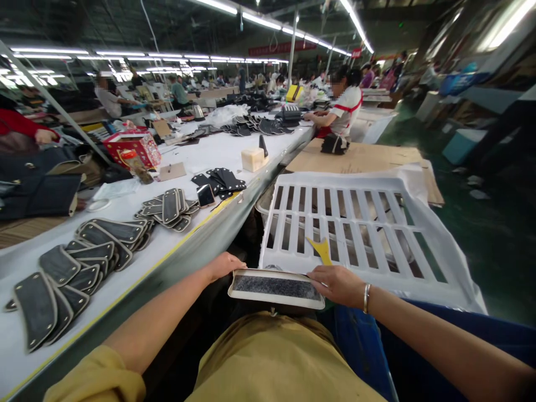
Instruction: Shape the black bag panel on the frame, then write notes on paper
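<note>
Close to my body, a long panel [274,288] with a dark grey fuzzy face and a pale raised border is held level between both hands. My left hand [224,266] grips its left upper corner, fingers closed on the edge. At the right end, my right hand [333,283] pinches the edge; a bracelet circles that wrist. Just beyond, a yellow forked piece [321,251] lies on a white slatted plastic rack [335,219]. To the left, stacks of dark pieces with pale edging and metal studs [36,310] rest on the white table [125,296].
A phone [205,195] lies near the table's edge beside loose black pieces [226,180]. Farther along stand a cream block [253,159] and a red patterned box [133,148]. Brown cardboard [355,157] lies behind the rack. A co-worker [345,109] sits at the table's right side.
</note>
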The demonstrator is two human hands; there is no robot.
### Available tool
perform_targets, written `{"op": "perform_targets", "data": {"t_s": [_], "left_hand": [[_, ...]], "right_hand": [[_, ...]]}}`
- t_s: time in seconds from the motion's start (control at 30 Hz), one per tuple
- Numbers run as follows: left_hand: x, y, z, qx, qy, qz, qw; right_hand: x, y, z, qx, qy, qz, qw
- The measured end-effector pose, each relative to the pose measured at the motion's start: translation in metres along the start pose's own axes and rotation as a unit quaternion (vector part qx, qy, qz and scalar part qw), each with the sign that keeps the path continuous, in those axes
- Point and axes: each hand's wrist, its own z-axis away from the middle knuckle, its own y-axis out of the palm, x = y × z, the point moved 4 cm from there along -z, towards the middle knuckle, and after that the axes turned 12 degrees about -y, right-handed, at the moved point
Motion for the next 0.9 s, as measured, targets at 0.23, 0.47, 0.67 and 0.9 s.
{"op": "perform_targets", "data": {"t_s": [0.23, 0.47, 0.67, 0.9], "left_hand": [[0.001, -0.002, -0.014, 0.031, -0.047, 0.028, 0.998], [-0.005, -0.004, -0.014, 0.014, -0.007, -0.016, 1.0], [-0.015, 0.003, -0.005, 0.02, 0.034, -0.051, 0.998], [-0.054, 0.012, -0.015, 0.135, 0.109, -0.107, 0.979]], "right_hand": [[0.0, 0.004, -0.003, 0.044, -0.022, 0.075, 0.996], [0.016, 0.021, -0.006, 0.082, -0.057, 0.194, 0.976], [0.025, 0.014, -0.01, 0.103, -0.006, 0.178, 0.979], [-0.032, 0.007, -0.017, 0.017, 0.134, -0.196, 0.971]]}}
